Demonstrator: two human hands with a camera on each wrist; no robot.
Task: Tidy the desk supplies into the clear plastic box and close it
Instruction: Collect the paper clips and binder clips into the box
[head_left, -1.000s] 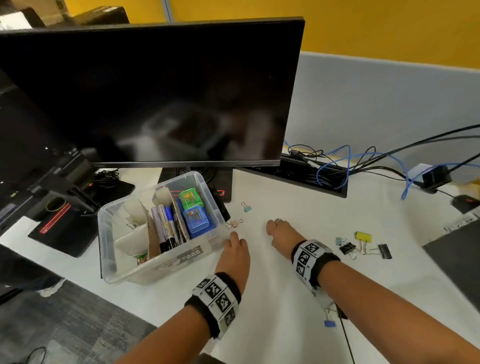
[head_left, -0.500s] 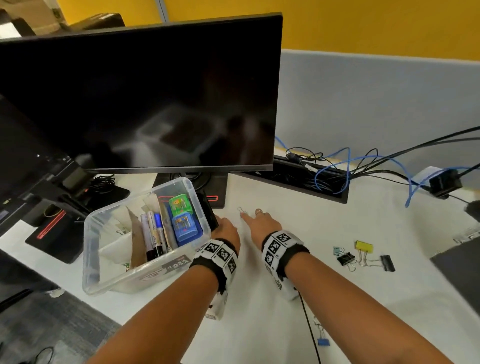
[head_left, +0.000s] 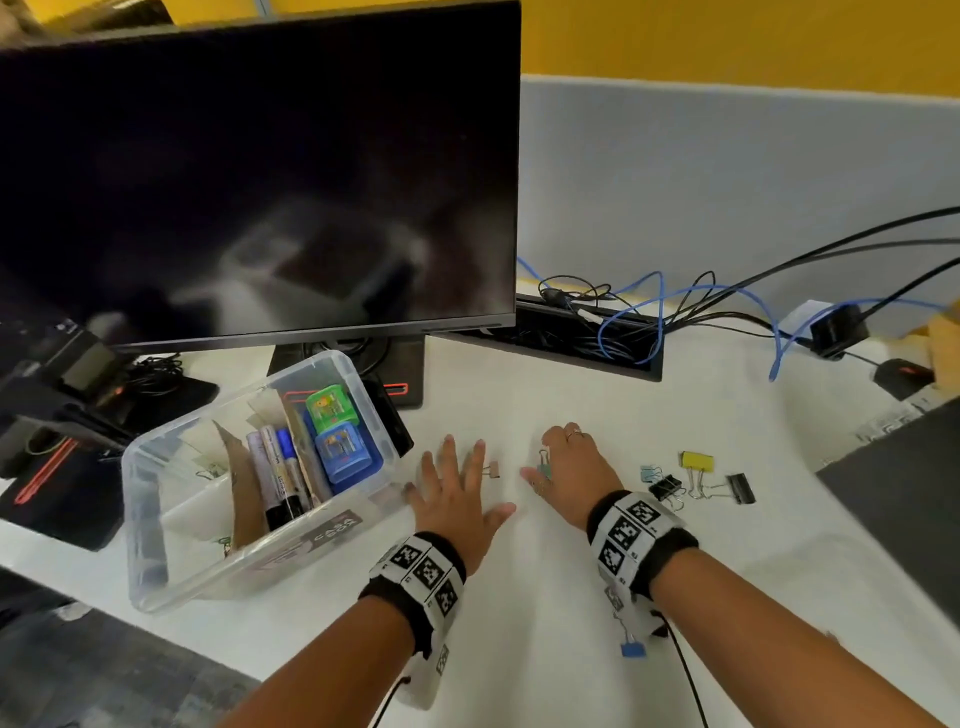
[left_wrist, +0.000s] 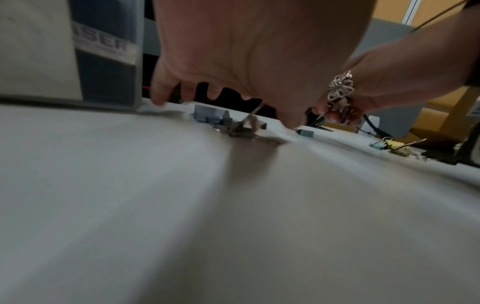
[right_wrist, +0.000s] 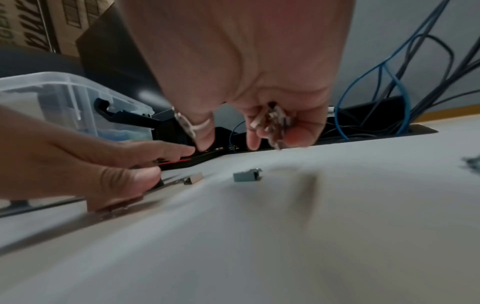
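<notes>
The clear plastic box (head_left: 156, 519) stands open at the left, holding markers (head_left: 283, 478) and a green and a blue small case. My left hand (head_left: 454, 493) lies flat on the desk beside it with fingers spread; a tan binder clip (head_left: 492, 469) sits at its fingertips. My right hand (head_left: 569, 467) hovers with loosely curled fingers over a teal binder clip (head_left: 544, 465), which lies on the desk (right_wrist: 246, 176) without a grip on it. More clips (head_left: 697, 460) lie to the right, and a blue one (head_left: 632, 649) lies by my right wrist.
A large dark monitor (head_left: 260, 171) stands behind the box, its foot (head_left: 400, 384) close to the box's black latch. A cable tray (head_left: 582, 343) with blue and black cables runs along the back. A dark pad (head_left: 904, 499) borders the right.
Both hands have drawn back toward me from near the monitor foot. The left hand has spread flat, and the tan and teal clips now lie at the fingers.
</notes>
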